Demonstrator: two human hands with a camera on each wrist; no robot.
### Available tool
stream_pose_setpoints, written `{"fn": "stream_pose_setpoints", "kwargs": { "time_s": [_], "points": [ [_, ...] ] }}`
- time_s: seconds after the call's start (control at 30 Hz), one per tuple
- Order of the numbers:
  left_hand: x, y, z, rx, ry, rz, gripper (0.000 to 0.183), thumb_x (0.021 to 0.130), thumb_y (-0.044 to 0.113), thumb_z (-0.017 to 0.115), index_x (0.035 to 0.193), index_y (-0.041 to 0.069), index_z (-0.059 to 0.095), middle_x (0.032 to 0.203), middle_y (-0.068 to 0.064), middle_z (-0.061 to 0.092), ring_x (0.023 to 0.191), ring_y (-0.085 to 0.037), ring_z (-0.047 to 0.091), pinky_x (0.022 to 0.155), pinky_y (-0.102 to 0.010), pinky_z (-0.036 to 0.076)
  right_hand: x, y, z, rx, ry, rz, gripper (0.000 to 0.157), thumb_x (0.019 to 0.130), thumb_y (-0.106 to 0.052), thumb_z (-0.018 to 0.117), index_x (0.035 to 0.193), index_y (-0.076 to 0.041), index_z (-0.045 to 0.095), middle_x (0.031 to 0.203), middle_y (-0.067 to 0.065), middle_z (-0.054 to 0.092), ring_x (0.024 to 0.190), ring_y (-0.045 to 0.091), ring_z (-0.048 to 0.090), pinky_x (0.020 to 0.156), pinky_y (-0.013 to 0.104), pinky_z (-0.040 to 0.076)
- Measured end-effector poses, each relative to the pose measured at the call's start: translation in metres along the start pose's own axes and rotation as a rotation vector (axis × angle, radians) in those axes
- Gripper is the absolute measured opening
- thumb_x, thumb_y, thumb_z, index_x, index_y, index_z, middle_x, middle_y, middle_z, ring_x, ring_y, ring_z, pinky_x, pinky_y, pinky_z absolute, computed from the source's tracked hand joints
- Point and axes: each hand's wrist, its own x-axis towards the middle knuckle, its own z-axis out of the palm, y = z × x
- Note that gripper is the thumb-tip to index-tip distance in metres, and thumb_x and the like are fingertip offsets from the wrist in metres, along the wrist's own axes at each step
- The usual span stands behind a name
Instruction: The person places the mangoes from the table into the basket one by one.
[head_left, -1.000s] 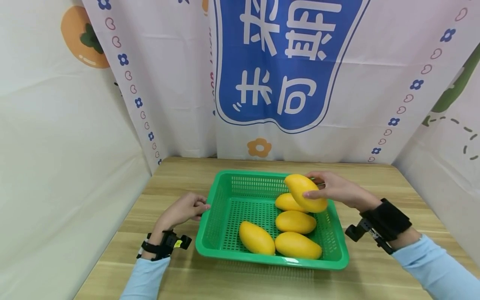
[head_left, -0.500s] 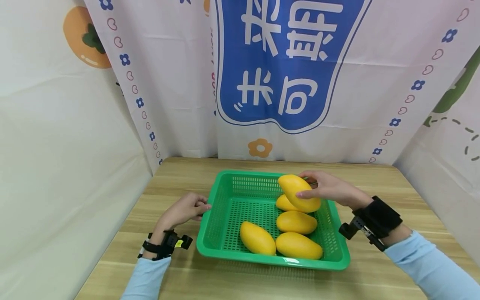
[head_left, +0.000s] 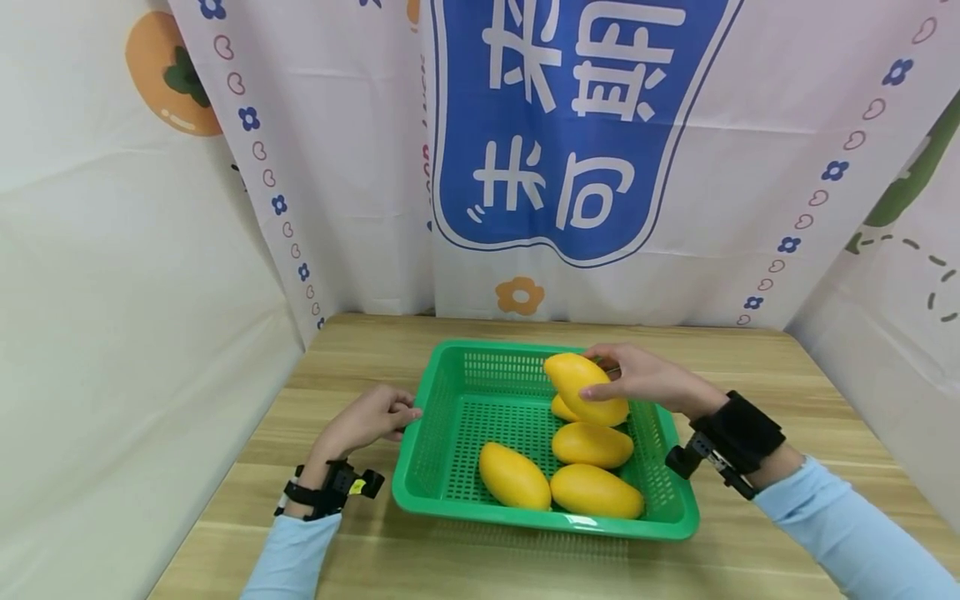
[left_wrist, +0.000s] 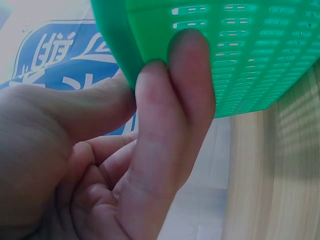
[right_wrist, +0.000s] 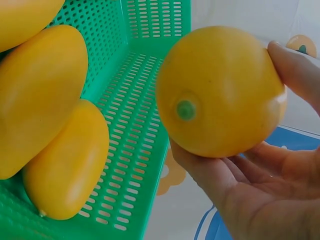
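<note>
A yellow mango (head_left: 576,385) is held in my right hand (head_left: 643,379), above the back right part of a green plastic basket (head_left: 480,510). In the right wrist view, thumb and fingers grip this mango (right_wrist: 220,90), its green stem spot facing the camera. My left hand (head_left: 375,414) pinches the basket's left rim; the left wrist view shows its fingertips (left_wrist: 192,55) against the slotted wall and the thumb on the rim's other side. Inside the basket lie a mango (head_left: 592,445) at middle right, two at the front, and one at the back, partly hidden by the held mango.
The basket stands on a wood-grain table (head_left: 360,350). Behind it hangs a white cloth with a blue printed sign (head_left: 555,125). Pale cloth walls (head_left: 135,333) close off the left and right sides.
My right hand has moved left with the mango, and slightly down at the end, so the mango behind is more covered. The left hand and the basket stay in place.
</note>
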Motion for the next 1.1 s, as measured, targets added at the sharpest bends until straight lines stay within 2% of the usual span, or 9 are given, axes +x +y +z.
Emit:
{"fn": "stream_pose_setpoints", "kwargs": {
  "time_s": [0.27, 0.53, 0.8, 1.1],
  "points": [
    [-0.001, -0.001, -0.001, -0.006, 0.004, 0.002, 0.023, 0.102, 0.012, 0.056, 0.114, -0.004, 0.068, 0.084, -0.006, 0.068, 0.080, -0.016, 0.068, 0.078, -0.042, 0.063, 0.010, -0.004, 0.007, -0.006, -0.014, 0.001, 0.062, 0.091, -0.035, 0.073, 0.139, -0.004, 0.049, 0.120, 0.011, 0.064, 0.106, 0.023, 0.058, 0.090, 0.035, 0.053],
    [0.000, -0.002, -0.002, -0.006, -0.001, 0.005, 0.023, 0.102, 0.012, 0.056, 0.113, -0.005, 0.067, 0.083, -0.007, 0.068, 0.079, -0.015, 0.068, 0.077, -0.038, 0.063, 0.020, -0.006, 0.014, 0.014, -0.024, -0.002, 0.062, 0.091, -0.033, 0.073, 0.140, -0.003, 0.049, 0.118, 0.012, 0.066, 0.103, 0.023, 0.061, 0.091, 0.036, 0.052],
    [0.000, -0.002, -0.001, -0.014, 0.000, 0.004, 0.021, 0.102, 0.012, 0.056, 0.111, -0.003, 0.068, 0.083, -0.007, 0.068, 0.079, -0.016, 0.068, 0.078, -0.043, 0.063, 0.026, -0.008, 0.019, 0.012, -0.032, 0.022, 0.065, 0.090, -0.036, 0.074, 0.142, -0.005, 0.049, 0.122, 0.011, 0.065, 0.106, 0.023, 0.060, 0.095, 0.040, 0.051],
    [0.000, -0.001, -0.002, -0.018, -0.003, 0.015, 0.024, 0.102, 0.012, 0.056, 0.115, -0.006, 0.067, 0.086, -0.008, 0.069, 0.079, -0.015, 0.068, 0.077, -0.042, 0.063, 0.037, -0.009, 0.024, 0.015, -0.055, 0.025, 0.069, 0.091, -0.035, 0.073, 0.144, -0.001, 0.045, 0.124, 0.012, 0.064, 0.107, 0.024, 0.058, 0.094, 0.039, 0.050]
  ]
}}
